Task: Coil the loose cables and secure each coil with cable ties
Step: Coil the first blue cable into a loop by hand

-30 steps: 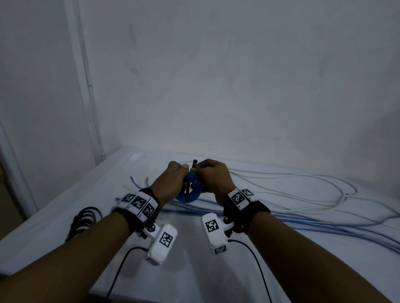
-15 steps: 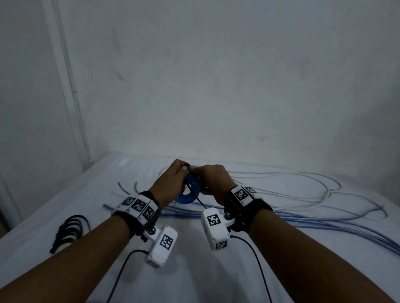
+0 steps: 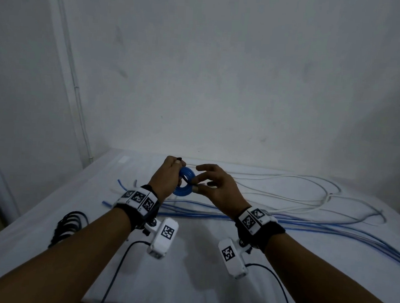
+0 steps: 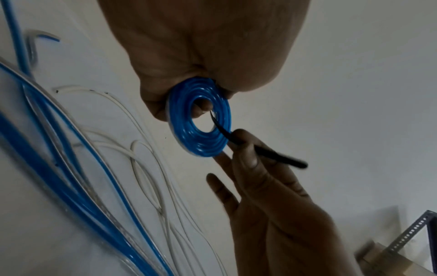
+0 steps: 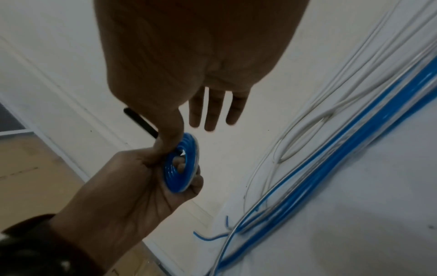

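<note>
A: While the left hand [image 3: 167,179] grips the blue coil [image 3: 185,181] above the table [image 3: 187,278], fingers curled round its rim, most of those fingers are hidden behind the coil in the head view. One fingertip shows through the hole in the left wrist view.

B: Right hand [image 3: 218,189]?

A: At 3 o'clock of the coil, thumb and forefinger pinching a black cable tie [image 4: 267,153] that runs through the coil's hole. Other three fingers straight, spread. The tie's end inside the hole is too thin to make out.

B: Loose cables?

A: Blue cables [image 3: 283,221] and white cables [image 3: 296,191] lie on the table from 3 to 5 o'clock of the hands, cut off at the right edge. Black coil [image 3: 69,224] at 8 o'clock, near the table's left edge, partly behind the left forearm.

B: Any writing?

A: Only black-and-white square markers on the wristbands [image 3: 137,198] and on the wrist cameras [image 3: 163,238]; nothing readable. Bottom right of the left wrist view, a perforated metal rail [image 4: 406,231], blurred.
</note>
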